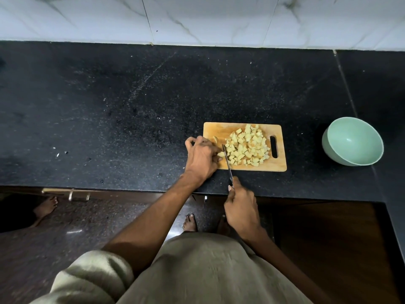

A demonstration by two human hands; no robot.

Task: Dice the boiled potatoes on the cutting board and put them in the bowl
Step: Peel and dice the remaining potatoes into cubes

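Left hand [200, 155] curls its fingers over the last uncut potato piece [220, 154] at the wooden cutting board's [212, 130] left end; right hand [241, 208] grips the knife [228, 164] handle, blade down beside the diced potato pile [248, 148]. Boiled cubes look soft and crumbly, so scoop from underneath, don't squeeze. Green bowl [352, 141] sits empty, well right on black speckled granite counter [109, 106], marble-tile wall [197, 16] behind.

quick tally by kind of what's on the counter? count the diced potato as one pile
Cutting board: 1
Diced potato pile: 1
Knife: 1
Green bowl: 1
Total: 4
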